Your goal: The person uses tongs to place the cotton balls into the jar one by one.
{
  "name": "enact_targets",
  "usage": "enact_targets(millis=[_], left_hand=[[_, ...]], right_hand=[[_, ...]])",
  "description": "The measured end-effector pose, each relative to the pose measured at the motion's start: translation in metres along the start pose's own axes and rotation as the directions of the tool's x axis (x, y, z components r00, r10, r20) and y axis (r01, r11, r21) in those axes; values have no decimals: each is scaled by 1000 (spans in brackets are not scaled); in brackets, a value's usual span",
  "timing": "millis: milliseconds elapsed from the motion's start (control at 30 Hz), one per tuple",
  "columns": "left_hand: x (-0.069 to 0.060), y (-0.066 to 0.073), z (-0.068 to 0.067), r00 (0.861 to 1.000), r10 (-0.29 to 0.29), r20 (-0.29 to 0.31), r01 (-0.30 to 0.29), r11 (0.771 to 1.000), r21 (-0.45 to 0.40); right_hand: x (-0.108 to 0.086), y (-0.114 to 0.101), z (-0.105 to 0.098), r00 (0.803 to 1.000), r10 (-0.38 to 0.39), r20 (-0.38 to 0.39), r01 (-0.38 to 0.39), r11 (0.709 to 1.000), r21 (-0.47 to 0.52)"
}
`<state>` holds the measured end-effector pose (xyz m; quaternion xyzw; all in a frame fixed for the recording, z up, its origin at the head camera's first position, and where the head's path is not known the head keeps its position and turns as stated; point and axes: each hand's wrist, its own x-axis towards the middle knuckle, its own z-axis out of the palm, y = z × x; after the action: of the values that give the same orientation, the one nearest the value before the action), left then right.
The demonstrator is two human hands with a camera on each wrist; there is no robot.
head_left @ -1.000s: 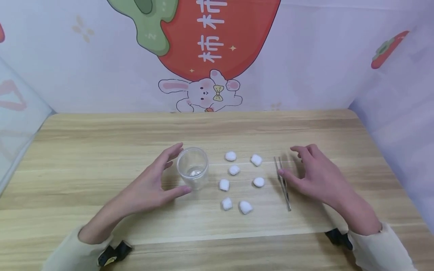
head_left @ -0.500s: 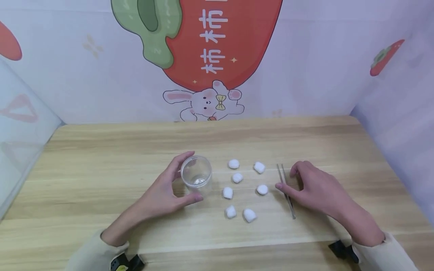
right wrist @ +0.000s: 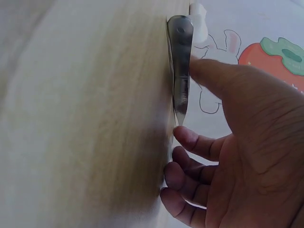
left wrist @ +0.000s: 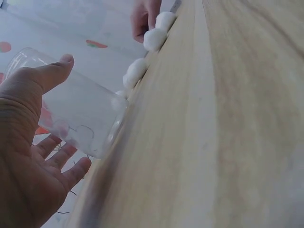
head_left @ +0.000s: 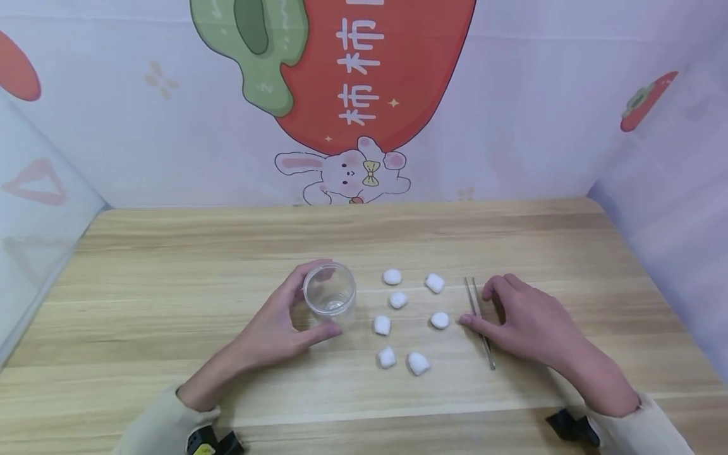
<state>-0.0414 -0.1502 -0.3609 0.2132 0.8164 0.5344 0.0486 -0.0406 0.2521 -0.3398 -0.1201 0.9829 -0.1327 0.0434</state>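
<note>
Metal tweezers (right wrist: 181, 52) beneath right grip (head_left: 529, 323) (thumb across), clear cup (head_left: 330, 302) within left grip (head_left: 280, 327)

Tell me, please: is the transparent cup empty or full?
The transparent cup looks empty: only its bare bottom shows inside, and seven cotton balls lie outside it.

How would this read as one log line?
left hand: around clear cup | right hand: astride tweezers on table | white pieces: seven, between cup and tweezers
</note>
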Motion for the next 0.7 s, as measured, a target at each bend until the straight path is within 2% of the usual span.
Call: enact_targets(millis=[300, 500, 700], left_hand=[[1, -10, 3, 1000, 27, -15, -28, 999, -36], [3, -14, 5, 999, 8, -36, -9, 999, -44], [6, -16, 7, 999, -9, -35, 7, 999, -46]], right_hand=[[4, 0, -1, 1000, -22, -22, 22, 1000, 18], [5, 2, -3, 999, -22, -37, 23, 1000, 17], [6, 5, -5, 994, -57, -89, 60, 998, 32]])
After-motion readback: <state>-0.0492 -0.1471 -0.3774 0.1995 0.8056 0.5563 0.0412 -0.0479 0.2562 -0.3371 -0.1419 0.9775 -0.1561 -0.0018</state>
